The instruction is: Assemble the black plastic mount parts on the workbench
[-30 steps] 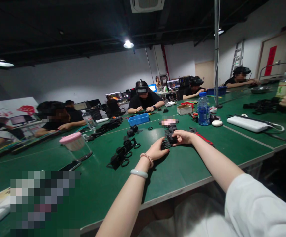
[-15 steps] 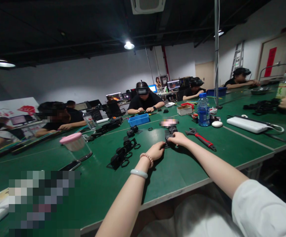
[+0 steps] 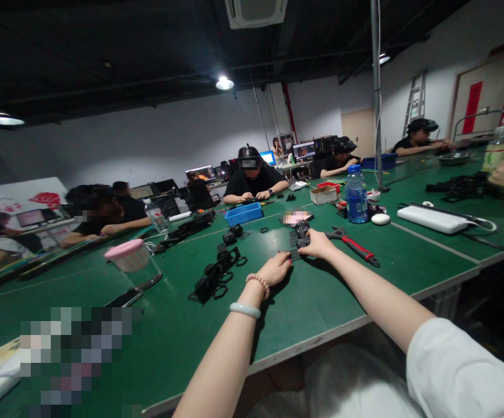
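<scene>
A dark slotted piece (image 3: 295, 241) with black round parts on it lies on the green table (image 3: 304, 313). My right hand (image 3: 317, 244) pinches the black fitting (image 3: 303, 230) at its right side. My left hand (image 3: 274, 270) rests palm down at the near left edge of the slotted piece, fingers stretched out, touching its corner. Fingers partly hide the fitting, so its exact kind does not show. To the left lie several black fittings (image 3: 212, 274) with loose black rings (image 3: 223, 290) beside them. An adjustable wrench (image 3: 359, 248) with red and black handles lies right of my right hand.
A blue tray (image 3: 244, 215), a cardboard box (image 3: 324, 195) and a blue bottle (image 3: 356, 196) stand farther back. A white power bank (image 3: 432, 219) lies right, a pink-lidded cup (image 3: 126, 255) left. A metal pole (image 3: 377, 116) rises from the table. Co-workers sit around it.
The fingers of my left hand have straightened and flattened beside the slotted piece. My right hand has shifted slightly, showing more of the black fitting. The view has turned a little.
</scene>
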### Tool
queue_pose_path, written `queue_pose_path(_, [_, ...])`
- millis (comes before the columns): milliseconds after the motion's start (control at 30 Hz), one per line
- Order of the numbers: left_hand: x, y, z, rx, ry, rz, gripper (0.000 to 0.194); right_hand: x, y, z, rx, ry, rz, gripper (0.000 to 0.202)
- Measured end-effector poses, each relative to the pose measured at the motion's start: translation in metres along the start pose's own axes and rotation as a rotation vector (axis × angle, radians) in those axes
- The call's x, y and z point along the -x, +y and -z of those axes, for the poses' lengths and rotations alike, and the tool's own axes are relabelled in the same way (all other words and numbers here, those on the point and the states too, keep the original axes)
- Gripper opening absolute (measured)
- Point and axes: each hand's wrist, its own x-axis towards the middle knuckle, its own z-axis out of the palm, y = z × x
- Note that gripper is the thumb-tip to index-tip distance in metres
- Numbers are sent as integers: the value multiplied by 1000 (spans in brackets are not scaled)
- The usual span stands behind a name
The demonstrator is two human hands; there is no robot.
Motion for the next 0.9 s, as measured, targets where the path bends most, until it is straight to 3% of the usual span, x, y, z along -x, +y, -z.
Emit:
queue_pose_path(333, [2,5,2,-20,-86,43,49,-9,10,-3,-62,71,-73,43])
queue_pose_path(900, [0,0,0,-122,-112,12,53,-5,9,-5,78,92,-103,47])
